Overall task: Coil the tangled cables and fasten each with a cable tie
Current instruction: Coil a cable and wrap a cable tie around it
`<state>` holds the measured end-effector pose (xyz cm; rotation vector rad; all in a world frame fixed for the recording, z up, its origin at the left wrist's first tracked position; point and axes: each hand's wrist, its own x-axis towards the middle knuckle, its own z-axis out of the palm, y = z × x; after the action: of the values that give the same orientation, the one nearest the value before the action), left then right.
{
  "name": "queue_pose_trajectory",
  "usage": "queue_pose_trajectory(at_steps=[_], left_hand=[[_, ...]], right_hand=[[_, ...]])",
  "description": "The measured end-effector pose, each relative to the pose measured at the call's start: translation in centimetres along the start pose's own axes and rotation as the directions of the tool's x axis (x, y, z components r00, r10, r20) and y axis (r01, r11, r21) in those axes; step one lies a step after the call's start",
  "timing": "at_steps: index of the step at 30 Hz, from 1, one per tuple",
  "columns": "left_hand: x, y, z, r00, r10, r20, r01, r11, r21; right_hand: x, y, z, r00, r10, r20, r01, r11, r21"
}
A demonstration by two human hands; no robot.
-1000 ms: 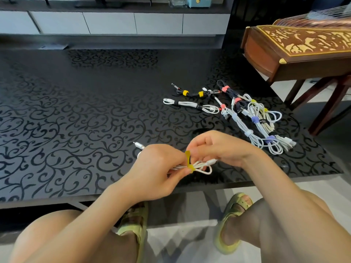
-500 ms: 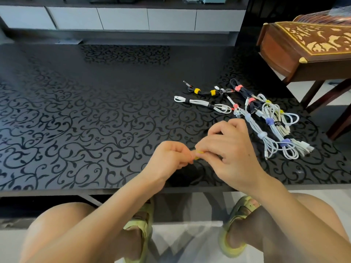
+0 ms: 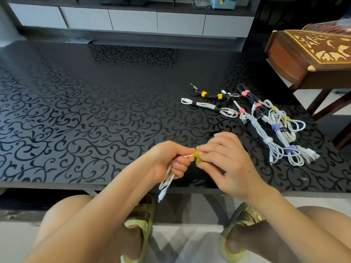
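Over the table's near edge, my left hand [image 3: 167,160] grips a coiled white cable [image 3: 167,179]. Its loops and a plug hang down below my fist. My right hand [image 3: 226,160] pinches a yellow cable tie [image 3: 196,157] that sits around the cable between my two hands. Part of the tie and the cable is hidden under my fingers. On the table to the right lies a pile of bundled cables [image 3: 273,128], white and dark, each bound with yellow, pink, purple or black ties.
The black table [image 3: 85,120] has a scroll pattern. A carved wooden instrument on a stand [image 3: 311,59] is at the far right. A low white cabinet [image 3: 133,19] runs along the back. My knees and green sandals are below the table edge.
The cable has turned from lying across between my hands to hanging down from my left fist. My right hand has come over the yellow tie.
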<state>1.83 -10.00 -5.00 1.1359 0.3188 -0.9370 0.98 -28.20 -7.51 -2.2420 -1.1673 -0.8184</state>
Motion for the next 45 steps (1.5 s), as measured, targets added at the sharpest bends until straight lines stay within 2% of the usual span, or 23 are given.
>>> queue_pose_trajectory(at_steps=[3,5,9,12,15,17,19,21,23,24,27,29,31,32,33,34,36,37,38,40,42,43,45], left_hand=[[-0.4,0.1,0.6,1.000,0.009,-0.024,-0.005,0.988,0.157],[-0.7,0.7,1.1,0.995,0.077,-0.071,-0.049,0.944,0.325],[-0.1,1.9,2.2,0.982,-0.002,-0.188,0.135,0.704,0.698],[0.4,1.8,1.7,0.977,0.120,-0.178,0.033,0.735,0.677],[0.0,1.7,0.5,0.983,0.180,-0.027,-0.135,0.820,0.557],[-0.7,2.4,-0.1,0.980,0.178,0.088,-0.198,0.885,0.421],[-1.4,3.4,-0.8,0.973,0.113,0.202,-0.178,0.922,0.342],[-1.9,4.4,-1.5,0.966,0.131,0.221,-0.184,0.954,0.236],[-1.7,5.1,-2.3,0.970,0.216,0.108,-0.223,0.973,0.054],[-1.3,5.1,-2.4,0.964,0.262,0.037,-0.262,0.965,0.000],[0.3,3.8,-0.9,0.925,0.380,-0.019,-0.377,0.921,0.102],[1.5,2.4,0.9,0.888,0.457,0.038,-0.458,0.879,0.130],[2.3,1.7,2.5,0.827,0.563,0.003,-0.562,0.826,0.049],[2.5,1.7,3.0,0.796,0.602,-0.058,-0.603,0.798,0.003],[2.6,1.8,3.1,0.770,0.626,-0.121,-0.634,0.773,-0.032],[2.7,2.0,3.0,0.748,0.641,-0.172,-0.657,0.752,-0.051],[2.9,2.7,2.3,0.714,0.662,-0.227,-0.690,0.721,-0.067],[2.8,3.0,1.9,0.703,0.668,-0.244,-0.701,0.710,-0.075],[2.8,3.3,1.6,0.703,0.664,-0.255,-0.700,0.710,-0.083],[2.5,3.5,1.3,0.737,0.630,-0.247,-0.664,0.743,-0.084],[2.5,3.4,1.1,0.777,0.585,-0.231,-0.611,0.790,-0.055],[2.4,3.3,1.0,0.795,0.561,-0.228,-0.584,0.811,-0.039],[2.2,3.1,0.7,0.830,0.502,-0.243,-0.525,0.850,-0.039]], right_hand=[[0.1,0.4,-0.1,0.998,0.050,0.041,-0.053,0.995,0.085],[0.1,0.4,-0.1,0.991,0.091,0.098,-0.094,0.995,0.019],[0.1,-0.1,0.8,0.980,0.111,0.164,-0.068,0.967,-0.246],[0.2,-0.6,1.3,0.976,0.151,0.157,-0.095,0.945,-0.313],[0.7,-0.9,1.1,0.961,0.220,0.170,-0.159,0.936,-0.314],[1.0,-0.8,0.7,0.937,0.307,0.168,-0.280,0.945,-0.166],[1.2,-0.9,0.2,0.892,0.401,0.211,-0.422,0.904,0.068],[1.3,-1.3,-0.4,0.803,0.538,0.255,-0.595,0.742,0.309],[2.0,-1.6,-1.0,0.620,0.713,0.327,-0.746,0.409,0.525],[2.3,-1.6,-1.2,0.525,0.767,0.369,-0.751,0.213,0.625],[3.2,-1.2,-1.4,0.334,0.768,0.546,-0.537,-0.321,0.780],[3.6,-1.4,-0.8,0.267,0.711,0.651,-0.431,-0.516,0.741],[3.6,-1.9,0.1,0.263,0.611,0.747,-0.422,-0.623,0.658],[3.6,-2.2,0.3,0.286,0.563,0.776,-0.461,-0.629,0.626],[3.6,-2.1,0.4,0.294,0.552,0.780,-0.557,-0.564,0.609],[3.5,-1.7,0.3,0.298,0.598,0.744,-0.701,-0.392,0.595],[3.5,-0.2,-0.3,0.353,0.769,0.533,-0.901,0.127,0.414],[3.3,0.8,-0.5,0.400,0.835,0.377,-0.914,0.332,0.234],[3.1,1.9,-0.7,0.465,0.854,0.231,-0.881,0.472,0.029],[2.6,4.0,-0.7,0.563,0.818,0.114,-0.753,0.566,-0.336],[2.3,5.3,0.2,0.503,0.842,0.194,-0.641,0.514,-0.570],[2.2,5.6,0.8,0.451,0.863,0.229,-0.609,0.485,-0.627],[2.2,5.5,1.7,0.427,0.877,0.218,-0.607,0.457,-0.650]])
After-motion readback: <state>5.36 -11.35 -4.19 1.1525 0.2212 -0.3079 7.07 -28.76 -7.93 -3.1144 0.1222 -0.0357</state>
